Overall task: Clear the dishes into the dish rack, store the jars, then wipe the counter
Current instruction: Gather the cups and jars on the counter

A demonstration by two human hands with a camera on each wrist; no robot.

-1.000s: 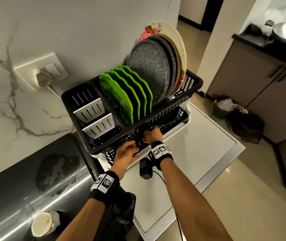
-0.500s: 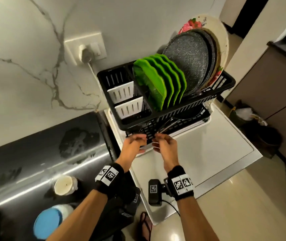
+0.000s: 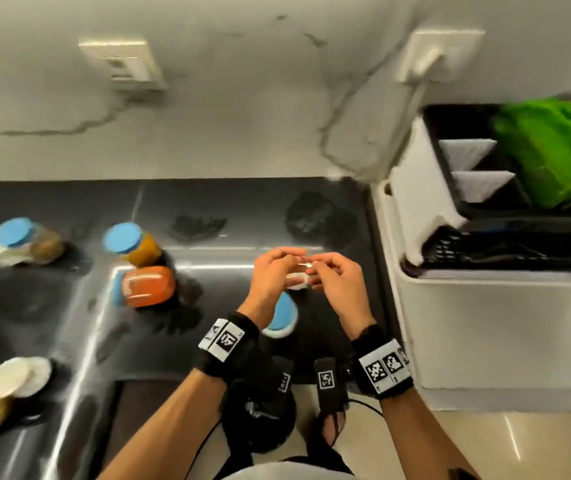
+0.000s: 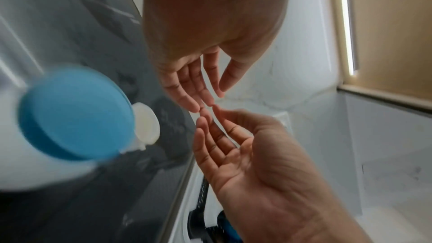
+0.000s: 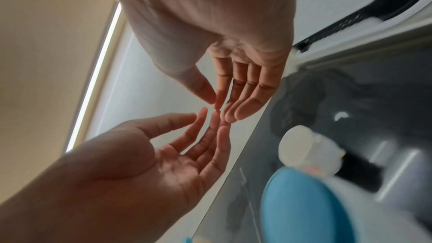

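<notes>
Both hands hover together over the dark counter (image 3: 228, 206) in the head view. The left hand (image 3: 279, 263) and right hand (image 3: 329, 271) are empty, fingers relaxed and nearly straight, fingertips almost touching. The wrist views confirm this: the left hand (image 4: 198, 88) and right hand (image 5: 233, 95) show bare palms. Right below them stand a blue-lidded jar (image 3: 282, 318) and a white-lidded jar (image 3: 296, 282). Further left are an orange jar with a blue lid (image 3: 135, 244) and a red-orange jar (image 3: 147, 285) that appears to lie on its side. The black dish rack (image 3: 450, 161) with green plates (image 3: 554, 150) stands at the right.
More jars sit at the far left (image 3: 22, 242) and the lower left (image 3: 17, 375). The rack rests on a white appliance (image 3: 485, 323) beside the counter. Two wall sockets (image 3: 124, 60) are on the marble wall, one with a plug and cord (image 3: 429, 60).
Both hands left the lower tier of the dish rack and moved left over the counter. My view swung left with them, bringing the jars into sight.
</notes>
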